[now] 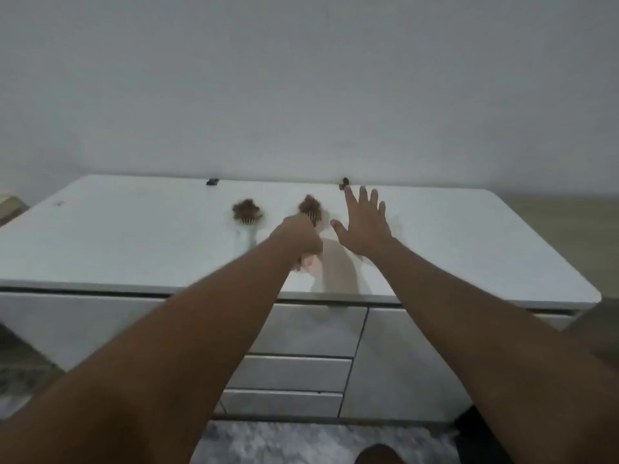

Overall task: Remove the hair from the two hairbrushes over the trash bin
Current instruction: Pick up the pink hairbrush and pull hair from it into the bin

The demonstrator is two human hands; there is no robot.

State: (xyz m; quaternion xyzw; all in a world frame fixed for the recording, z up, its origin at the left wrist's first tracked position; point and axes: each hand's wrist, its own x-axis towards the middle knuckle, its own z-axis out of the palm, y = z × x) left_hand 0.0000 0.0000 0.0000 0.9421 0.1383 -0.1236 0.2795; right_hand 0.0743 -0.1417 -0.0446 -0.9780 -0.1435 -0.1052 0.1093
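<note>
The cabinet top [134,236] is white and shiny, and its drawers [301,373] are pale grey-white. The wall [301,78] is plain light grey. The brush on the left [248,226] has a pale mint green handle and a fluffy brown clump of hair [247,209] on it. The other brush [311,211] has brown hair too, with light bristles showing. Two small black things [344,183] sit at the back edge. The rug [318,443] on the floor is grey and white, all blotchy.
</note>
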